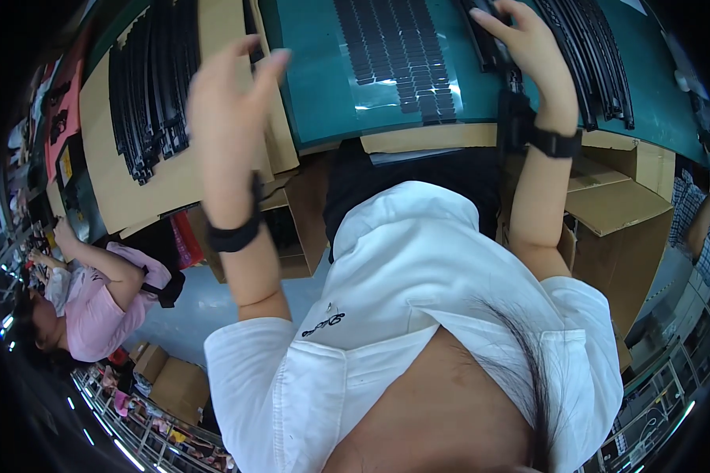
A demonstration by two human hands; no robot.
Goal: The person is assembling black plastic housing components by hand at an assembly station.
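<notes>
My left hand (233, 110) is raised over the left side of the bench, blurred by motion, with its fingers apart and nothing visible in them. Below and beside it, long thin black strips (154, 87) lie in a row on a cardboard sheet (99, 169). My right hand (532, 47) is over the right part of the green mat (312, 94), its thumb and a finger stretched apart. Dark bars (481, 39) lie right beside its fingertips; whether it touches them I cannot tell. A sheet of small dark flat pieces (394, 55) lies between the hands.
More long black strips (596, 59) lie right of my right hand. An open cardboard box (619, 201) stands below the bench at right, another box (304, 217) below at left. A co-worker in pink (106, 315) sits at the left; a checked sleeve (690, 209) shows at the right edge.
</notes>
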